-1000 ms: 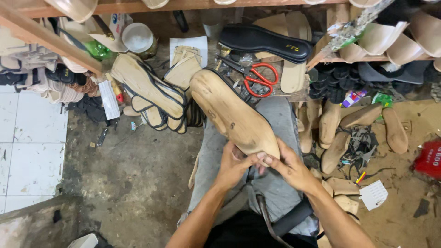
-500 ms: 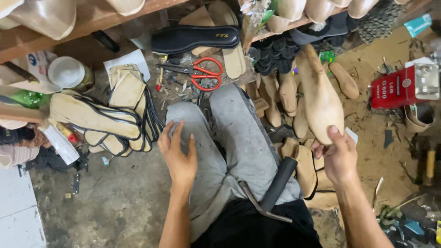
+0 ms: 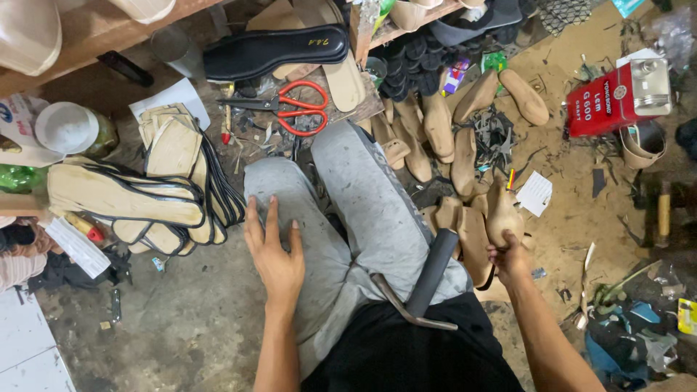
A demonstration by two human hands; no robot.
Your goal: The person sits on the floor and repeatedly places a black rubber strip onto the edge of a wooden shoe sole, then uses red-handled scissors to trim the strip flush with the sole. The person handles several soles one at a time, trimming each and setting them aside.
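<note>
Right hand (image 3: 510,258) has fingers clamped on the heel of a wooden shoe last (image 3: 503,212), low beside the floor pile (tightly packed). I'd set it heel-first, gently. Left hand (image 3: 274,255) rests flat on the thigh, fingers apart.

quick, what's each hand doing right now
Left hand: open, flat on the grey trouser leg, holding nothing.
Right hand: closed on a wooden shoe last.
</note>
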